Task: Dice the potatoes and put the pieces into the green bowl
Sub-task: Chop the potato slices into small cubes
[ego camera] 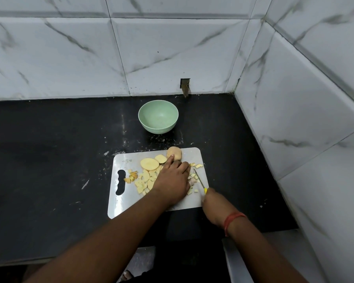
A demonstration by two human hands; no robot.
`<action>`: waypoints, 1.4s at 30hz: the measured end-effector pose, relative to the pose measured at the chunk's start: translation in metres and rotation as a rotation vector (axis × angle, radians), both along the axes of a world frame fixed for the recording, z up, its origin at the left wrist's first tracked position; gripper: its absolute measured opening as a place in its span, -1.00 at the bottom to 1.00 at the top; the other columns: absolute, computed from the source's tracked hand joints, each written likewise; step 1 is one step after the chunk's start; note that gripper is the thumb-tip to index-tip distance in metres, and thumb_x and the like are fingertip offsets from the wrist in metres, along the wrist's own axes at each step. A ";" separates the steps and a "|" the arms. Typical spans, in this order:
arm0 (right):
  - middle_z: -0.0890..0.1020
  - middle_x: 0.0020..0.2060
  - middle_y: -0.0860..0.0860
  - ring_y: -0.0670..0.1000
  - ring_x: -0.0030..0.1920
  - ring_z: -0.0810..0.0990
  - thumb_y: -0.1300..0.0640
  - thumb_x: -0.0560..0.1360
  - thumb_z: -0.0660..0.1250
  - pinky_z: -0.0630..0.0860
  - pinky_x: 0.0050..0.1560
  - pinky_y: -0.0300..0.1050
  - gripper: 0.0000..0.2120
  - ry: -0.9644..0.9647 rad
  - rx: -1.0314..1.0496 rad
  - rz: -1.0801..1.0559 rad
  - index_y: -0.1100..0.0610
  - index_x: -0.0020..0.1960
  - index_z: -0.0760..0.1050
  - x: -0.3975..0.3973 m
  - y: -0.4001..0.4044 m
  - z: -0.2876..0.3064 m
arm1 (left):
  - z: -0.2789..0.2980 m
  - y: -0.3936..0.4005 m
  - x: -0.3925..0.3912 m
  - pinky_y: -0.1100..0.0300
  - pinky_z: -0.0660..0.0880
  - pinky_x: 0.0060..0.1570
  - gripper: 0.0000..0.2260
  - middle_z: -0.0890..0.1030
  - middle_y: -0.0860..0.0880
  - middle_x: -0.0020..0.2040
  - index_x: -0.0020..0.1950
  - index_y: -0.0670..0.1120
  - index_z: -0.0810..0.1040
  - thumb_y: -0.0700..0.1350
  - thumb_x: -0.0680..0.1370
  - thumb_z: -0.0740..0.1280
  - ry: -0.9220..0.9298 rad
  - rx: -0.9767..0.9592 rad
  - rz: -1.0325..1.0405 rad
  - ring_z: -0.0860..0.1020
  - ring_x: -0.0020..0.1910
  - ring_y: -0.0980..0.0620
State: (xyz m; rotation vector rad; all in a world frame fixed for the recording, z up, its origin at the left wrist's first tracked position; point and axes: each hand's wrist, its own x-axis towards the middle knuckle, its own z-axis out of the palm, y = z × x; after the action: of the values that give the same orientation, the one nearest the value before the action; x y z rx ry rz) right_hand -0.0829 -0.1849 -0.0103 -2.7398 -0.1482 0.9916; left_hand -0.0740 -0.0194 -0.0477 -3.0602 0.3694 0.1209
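A white cutting board (121,203) lies on the black counter. On it are a whole potato (175,152), two potato slices (149,164) and several diced potato pieces (141,185). My left hand (172,180) rests over the pieces in the board's middle, its index finger stretched out to the whole potato. What its other fingers hold is hidden. My right hand (215,207) grips a yellow-handled knife (199,180), the blade pointing away over pieces at the board's right side. The green bowl (158,116) stands empty behind the board.
Marble-patterned tiled walls (294,119) close off the counter at the back and on the right. A small dark notch (185,86) sits in the back wall behind the bowl. Bare black counter (49,160) stretches to the left of the board.
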 end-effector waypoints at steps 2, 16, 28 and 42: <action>0.58 0.07 0.14 0.07 -0.05 0.55 0.17 0.63 0.12 0.39 -0.11 -0.16 -0.78 0.015 0.055 -0.025 0.23 0.23 0.37 -0.003 -0.007 0.007 | -0.001 0.000 0.000 -0.08 -0.11 0.60 -0.48 0.41 -0.04 0.45 0.56 -0.13 0.33 0.12 0.68 0.08 0.001 -0.018 0.006 0.32 0.46 -0.11; 0.52 -0.29 0.04 0.01 -0.32 0.47 0.00 0.60 0.19 0.40 -0.21 -0.04 -0.86 -0.056 0.530 -0.448 0.04 -0.08 0.38 0.009 -0.048 -0.003 | 0.000 -0.028 0.018 -0.07 -0.03 0.60 -0.50 0.42 -0.12 0.46 0.51 -0.17 0.40 0.12 0.70 0.07 -0.044 -0.070 -0.131 0.33 0.48 -0.09; 0.52 -0.28 0.06 0.03 -0.31 0.47 0.02 0.59 0.19 0.40 -0.22 -0.05 -0.86 -0.042 0.516 -0.359 0.08 -0.08 0.39 0.020 -0.041 -0.014 | 0.002 -0.006 -0.008 -0.10 0.18 0.55 -0.61 0.59 -0.05 0.11 0.15 -0.06 0.66 0.04 0.56 0.11 -0.201 -0.097 -0.137 0.52 0.21 -0.07; 0.50 0.03 0.09 0.06 -0.01 0.53 0.21 0.63 0.13 0.49 -0.03 -0.06 -0.87 -0.408 0.506 -0.236 0.19 0.11 0.42 0.037 0.019 -0.007 | 0.012 0.062 0.011 -0.06 -0.06 0.58 -0.64 0.46 -0.05 0.43 0.41 0.02 0.49 0.08 0.67 0.13 -0.002 -0.215 0.207 0.42 0.41 -0.03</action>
State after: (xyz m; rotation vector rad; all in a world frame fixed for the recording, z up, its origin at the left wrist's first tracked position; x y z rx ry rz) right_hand -0.0458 -0.1661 -0.0173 -2.3744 -0.1177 0.2721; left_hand -0.0629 0.0428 -0.0360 -3.3038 0.0680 0.0930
